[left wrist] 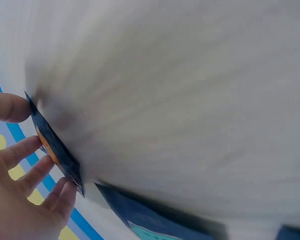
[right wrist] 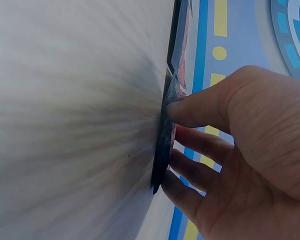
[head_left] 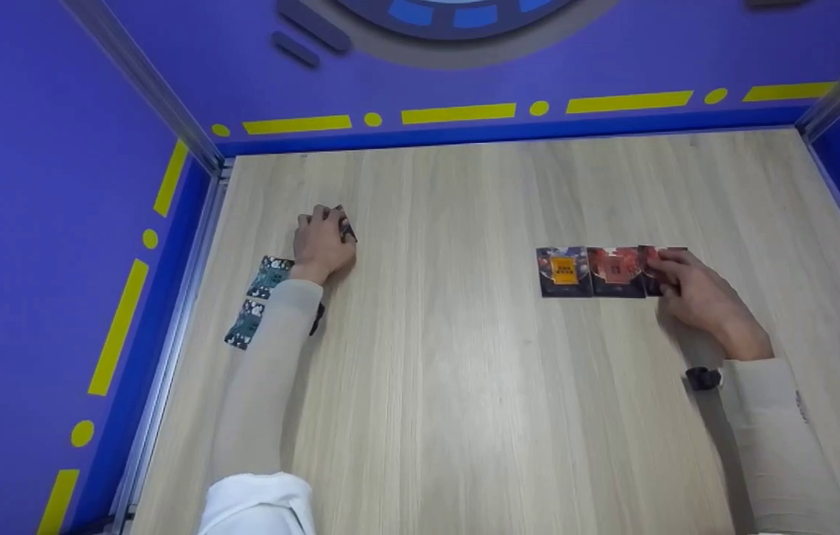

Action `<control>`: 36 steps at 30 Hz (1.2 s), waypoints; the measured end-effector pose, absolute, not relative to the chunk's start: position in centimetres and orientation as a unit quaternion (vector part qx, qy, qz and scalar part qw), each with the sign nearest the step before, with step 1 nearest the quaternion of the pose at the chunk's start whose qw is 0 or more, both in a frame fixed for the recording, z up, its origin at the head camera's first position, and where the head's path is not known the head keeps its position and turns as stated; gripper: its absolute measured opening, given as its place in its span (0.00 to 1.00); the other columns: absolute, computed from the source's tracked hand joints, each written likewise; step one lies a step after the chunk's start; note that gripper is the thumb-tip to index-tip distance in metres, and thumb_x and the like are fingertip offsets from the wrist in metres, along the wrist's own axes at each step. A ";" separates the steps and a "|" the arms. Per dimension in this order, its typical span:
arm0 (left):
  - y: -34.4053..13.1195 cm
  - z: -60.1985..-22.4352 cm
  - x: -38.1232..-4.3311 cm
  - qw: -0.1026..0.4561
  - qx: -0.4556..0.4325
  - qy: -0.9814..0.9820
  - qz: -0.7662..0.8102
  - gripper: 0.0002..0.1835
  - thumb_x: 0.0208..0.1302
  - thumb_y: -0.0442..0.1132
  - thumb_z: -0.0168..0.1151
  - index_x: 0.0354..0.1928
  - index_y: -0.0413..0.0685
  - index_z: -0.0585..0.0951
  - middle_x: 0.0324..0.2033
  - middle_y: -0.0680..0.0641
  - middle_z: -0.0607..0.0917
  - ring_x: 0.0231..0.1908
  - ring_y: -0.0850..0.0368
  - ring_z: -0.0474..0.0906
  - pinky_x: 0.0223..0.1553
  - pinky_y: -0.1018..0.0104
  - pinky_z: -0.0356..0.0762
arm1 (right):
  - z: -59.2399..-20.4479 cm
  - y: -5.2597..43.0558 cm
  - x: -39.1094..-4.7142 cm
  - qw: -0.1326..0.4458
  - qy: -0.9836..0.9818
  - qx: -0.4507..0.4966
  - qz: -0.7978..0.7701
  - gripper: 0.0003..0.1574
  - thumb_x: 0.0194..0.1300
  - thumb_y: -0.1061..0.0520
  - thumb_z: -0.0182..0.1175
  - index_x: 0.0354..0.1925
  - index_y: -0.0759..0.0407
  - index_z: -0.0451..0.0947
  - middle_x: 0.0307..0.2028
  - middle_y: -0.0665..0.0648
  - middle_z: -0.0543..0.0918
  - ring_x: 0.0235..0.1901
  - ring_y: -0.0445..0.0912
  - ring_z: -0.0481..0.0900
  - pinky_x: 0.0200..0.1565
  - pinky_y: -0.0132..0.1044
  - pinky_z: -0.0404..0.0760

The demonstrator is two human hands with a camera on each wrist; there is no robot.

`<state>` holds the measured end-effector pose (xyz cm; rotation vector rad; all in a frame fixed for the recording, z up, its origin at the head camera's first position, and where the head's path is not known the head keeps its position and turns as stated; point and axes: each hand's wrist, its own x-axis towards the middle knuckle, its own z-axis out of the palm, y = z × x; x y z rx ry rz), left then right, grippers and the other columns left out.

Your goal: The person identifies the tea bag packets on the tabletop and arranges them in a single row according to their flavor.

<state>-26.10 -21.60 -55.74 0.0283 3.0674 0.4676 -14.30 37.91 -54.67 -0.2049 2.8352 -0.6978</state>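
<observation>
Near the back left of the table, my left hand [head_left: 321, 241] holds a dark sachet with an orange label [left wrist: 52, 142], thumb at one end and fingertips at its face and other end. Most of that sachet is hidden by the hand in the head view. Two teal-patterned sachets [head_left: 269, 276] lie nearer along the left side, partly behind the forearm. On the right, my right hand [head_left: 705, 301] holds a red and dark sachet [head_left: 663, 256] with thumb and fingertips. It ends a row beside a red-labelled sachet [head_left: 616, 271] and a yellow-labelled sachet [head_left: 563, 271].
The wooden table [head_left: 449, 357] is bounded by a blue wall with yellow marks [head_left: 457, 113] at the back and a blue panel [head_left: 33, 223] on the left. Metal rails run along the corners. A black band [head_left: 703, 378] is on the right wrist.
</observation>
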 end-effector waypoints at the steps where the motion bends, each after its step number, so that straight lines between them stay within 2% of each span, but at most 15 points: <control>1: -21.4 -55.7 -26.0 0.021 0.010 0.988 0.151 0.28 0.75 0.43 0.55 0.75 0.44 0.74 0.69 0.36 0.72 0.68 0.32 0.67 0.68 0.39 0.71 | -54.7 37.9 -14.3 0.106 0.963 -0.070 -0.238 0.36 0.71 0.69 0.54 0.76 0.72 0.66 0.77 0.73 0.60 0.73 0.75 0.64 0.68 0.75 0.66; 7: -20.1 -55.7 -25.9 0.027 0.017 0.989 0.145 0.29 0.76 0.43 0.54 0.75 0.45 0.74 0.70 0.36 0.72 0.70 0.32 0.66 0.68 0.40 0.72 | -54.8 37.9 -14.3 0.085 0.965 -0.082 -0.235 0.35 0.70 0.69 0.54 0.74 0.73 0.68 0.75 0.73 0.64 0.72 0.75 0.66 0.66 0.74 0.69; 14: -18.5 -55.4 -25.4 0.027 0.035 0.988 0.149 0.28 0.75 0.42 0.55 0.74 0.44 0.75 0.70 0.36 0.73 0.71 0.31 0.67 0.71 0.40 0.70 | -54.9 38.0 -14.1 0.051 0.965 -0.111 -0.234 0.33 0.69 0.71 0.55 0.71 0.76 0.72 0.72 0.75 0.67 0.68 0.76 0.69 0.60 0.73 0.74; 23: -16.4 -55.6 -25.2 0.030 0.045 0.989 0.137 0.27 0.75 0.43 0.55 0.73 0.46 0.76 0.71 0.39 0.72 0.71 0.33 0.66 0.71 0.42 0.70 | -54.9 37.9 -14.2 0.063 0.965 -0.101 -0.232 0.34 0.69 0.70 0.55 0.72 0.75 0.70 0.73 0.74 0.65 0.70 0.76 0.68 0.63 0.74 0.72; 36: -13.0 -55.6 -24.8 0.033 0.078 0.986 0.145 0.25 0.74 0.43 0.57 0.71 0.48 0.78 0.69 0.42 0.74 0.66 0.38 0.69 0.64 0.46 0.74 | -55.0 37.9 -14.2 0.066 0.966 -0.096 -0.229 0.34 0.70 0.70 0.56 0.72 0.75 0.70 0.74 0.75 0.65 0.70 0.77 0.67 0.64 0.75 0.70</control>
